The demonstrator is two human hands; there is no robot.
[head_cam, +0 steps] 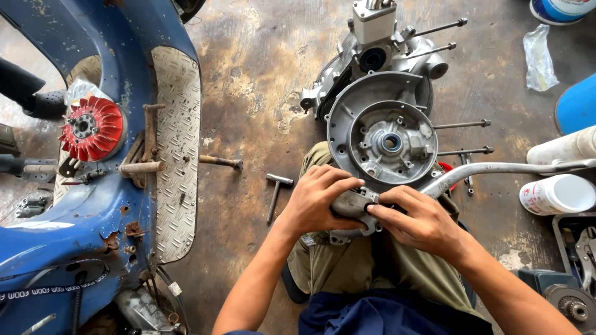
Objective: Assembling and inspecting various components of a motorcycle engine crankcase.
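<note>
Down at the bottom we see our blue clothes (379, 313) and our green trousers (347, 267), because we sit on the floor. Our left hand (316, 201) has its fingers curled over the near edge of a grey metal engine case (385, 133). Our right hand (419, 220) pinches a small part on that same edge, thumb and finger pressed together. Both hands touch the case. It rests on our knee, just in front of us, with its round open side facing up. More of the engine (379, 43) stands behind it, with long thin bolts (462, 124) poking out to the right.

We see a concrete floor (261, 74) that is brown, stained and patchy, with dark oily marks. A T-shaped tool (276, 192) lies on it near our left hand. A bolt with a rusty end (220, 162) lies a bit further left.

On the left side lies a blue scooter body (68, 223) with a bumpy metal foot plate (177, 155). A red fan wheel (93, 128) sits on it.

On the right a silver lever (503, 169) reaches across. A white bottle (559, 193) lies on its side near it. A clear plastic bag (537, 57) lies further back. A blue barrel (577, 104) shows at the edge.
</note>
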